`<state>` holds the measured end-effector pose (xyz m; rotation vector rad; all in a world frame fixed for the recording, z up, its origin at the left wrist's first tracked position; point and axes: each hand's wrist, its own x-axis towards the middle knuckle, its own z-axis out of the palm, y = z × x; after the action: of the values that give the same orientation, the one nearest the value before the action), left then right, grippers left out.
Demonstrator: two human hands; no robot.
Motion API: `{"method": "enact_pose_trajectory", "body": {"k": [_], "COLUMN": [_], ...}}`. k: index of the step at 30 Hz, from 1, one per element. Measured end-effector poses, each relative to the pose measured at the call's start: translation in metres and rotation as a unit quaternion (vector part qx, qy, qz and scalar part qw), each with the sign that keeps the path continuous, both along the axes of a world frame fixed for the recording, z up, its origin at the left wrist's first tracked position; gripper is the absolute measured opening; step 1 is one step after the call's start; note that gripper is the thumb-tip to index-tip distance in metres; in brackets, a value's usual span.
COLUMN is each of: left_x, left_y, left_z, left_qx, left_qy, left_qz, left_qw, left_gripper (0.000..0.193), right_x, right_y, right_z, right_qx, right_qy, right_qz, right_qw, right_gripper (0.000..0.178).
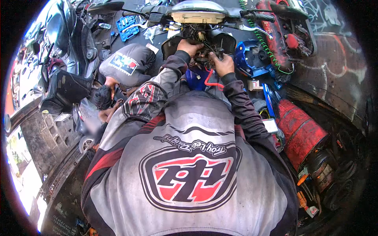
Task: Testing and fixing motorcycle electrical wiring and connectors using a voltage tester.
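Both my hands are in the bundle of dark wires [200,56] at the opened front of a motorcycle, below its headlight and dash unit [197,16]. My left hand [189,47] comes from the left, its fingers closed on wires at the upper left of the bundle. On the other side my right hand [223,64] is closed with the thumb up, gripping wires at the bundle's right edge. The fingertips of both are partly hidden among the wires. A red cable [210,80] curls down beside my right wrist. Blue bodywork [195,78] shows beneath the wiring.
Handlebar levers [256,29] spread on both sides. A co-worker [126,65] crouches at left near another motorcycle [65,86]. At right lie a blue fairing piece [247,59], a red air compressor [271,29] with a green coiled hose [263,43], and a red drum [301,131]. A blue tool case [128,28] lies beyond.
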<state>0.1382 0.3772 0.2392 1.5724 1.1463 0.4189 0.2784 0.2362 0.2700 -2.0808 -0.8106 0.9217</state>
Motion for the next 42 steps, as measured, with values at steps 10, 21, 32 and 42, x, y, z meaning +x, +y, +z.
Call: {"method": "enact_pose_trajectory", "body": {"k": [10, 21, 32, 42], "left_x": [0.010, 0.017, 0.012, 0.007], "left_y": [0.006, -0.020, -0.065, -0.073], "left_z": [-0.019, 0.010, -0.003, 0.023], "left_qx": [0.060, 0.186, -0.211, -0.045], "left_qy": [0.123, 0.250, -0.024, 0.138], "left_qz": [-0.099, -0.150, -0.093, -0.052], "left_qw": [0.986, 0.938, 0.973, 0.988], "left_gripper": [0.047, 0.042, 0.042, 0.032], "right_x": [0.069, 0.074, 0.008, 0.009], "right_y": [-0.014, -0.018, -0.054, -0.056], "right_z": [-0.006, 0.021, -0.025, -0.080], "right_qx": [-0.023, -0.023, 0.043, 0.052], "right_qy": [0.046, -0.132, 0.117, 0.142], "right_qz": [0.130, 0.071, 0.018, -0.173], "right_qw": [0.990, 0.988, 0.992, 0.973], "right_gripper": [0.037, 0.034, 0.037, 0.039]}}
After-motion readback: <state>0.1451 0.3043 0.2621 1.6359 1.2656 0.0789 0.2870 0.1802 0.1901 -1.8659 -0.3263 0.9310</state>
